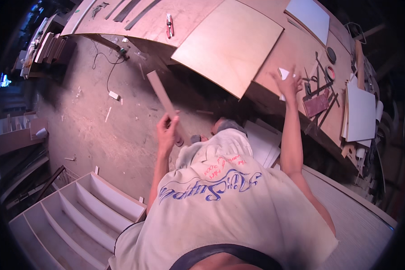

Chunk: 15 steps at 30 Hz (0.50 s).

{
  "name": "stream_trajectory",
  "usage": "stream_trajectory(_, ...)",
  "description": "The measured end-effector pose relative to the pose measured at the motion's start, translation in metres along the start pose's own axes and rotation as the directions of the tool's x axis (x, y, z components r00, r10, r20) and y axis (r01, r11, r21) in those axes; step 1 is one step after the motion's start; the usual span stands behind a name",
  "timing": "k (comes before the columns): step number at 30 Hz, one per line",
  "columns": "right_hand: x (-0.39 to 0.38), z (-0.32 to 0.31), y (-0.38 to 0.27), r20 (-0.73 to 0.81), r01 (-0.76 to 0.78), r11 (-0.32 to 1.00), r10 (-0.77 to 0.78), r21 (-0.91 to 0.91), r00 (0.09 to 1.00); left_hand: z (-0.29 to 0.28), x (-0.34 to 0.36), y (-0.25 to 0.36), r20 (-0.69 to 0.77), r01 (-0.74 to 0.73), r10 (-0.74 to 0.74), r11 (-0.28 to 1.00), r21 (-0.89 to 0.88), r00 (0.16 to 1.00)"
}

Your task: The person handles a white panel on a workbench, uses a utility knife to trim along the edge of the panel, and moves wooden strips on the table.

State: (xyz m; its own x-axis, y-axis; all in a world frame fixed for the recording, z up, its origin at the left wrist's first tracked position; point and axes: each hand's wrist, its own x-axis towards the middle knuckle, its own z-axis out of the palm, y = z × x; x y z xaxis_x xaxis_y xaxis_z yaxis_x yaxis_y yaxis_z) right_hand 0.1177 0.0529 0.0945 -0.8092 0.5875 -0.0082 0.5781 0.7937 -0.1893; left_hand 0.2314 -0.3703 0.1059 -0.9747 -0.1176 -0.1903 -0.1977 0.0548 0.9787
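Observation:
My left hand (167, 129) is closed around the lower part of a narrow, flat wooden strip (161, 92). The strip points up and away, held above the floor. Over the workbench (274, 51) on the right, my right hand (289, 84) has its fingers spread. A small white piece (283, 73) shows between and behind those fingers; whether they touch it is unclear. Just right of this hand lie a dark red flat block (316, 104), several thin dark strips and scissors (311, 85). A large pale plywood panel (229, 42) rests on the bench to its left.
A red utility knife (169, 25) lies beyond the panel's left edge. White sheets (361, 112) lean at the bench's right end. A shelf-like wooden frame (76, 216) stands at the lower left. Scraps and a cord with a white block (114, 95) lie on the floor.

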Motion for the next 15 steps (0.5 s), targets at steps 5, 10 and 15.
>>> stream_trajectory(5,-0.12,0.005,-0.078,0.301,-0.164,0.252,-0.792,0.954,0.531,0.079,0.052,0.052,0.22,-0.116,0.165,0.968,-0.221,0.962)
stream_trajectory(10,-0.108,0.012,-0.083,0.213,-0.065,0.287,-0.522,0.956,0.826,0.126,0.121,0.062,0.16,-0.408,0.389,0.907,0.104,0.907)
stream_trajectory(15,0.02,0.008,0.034,-0.085,0.085,0.763,-0.04,0.64,0.996,0.083,0.208,0.004,-0.309,-0.048,0.219,0.877,0.479,0.926)
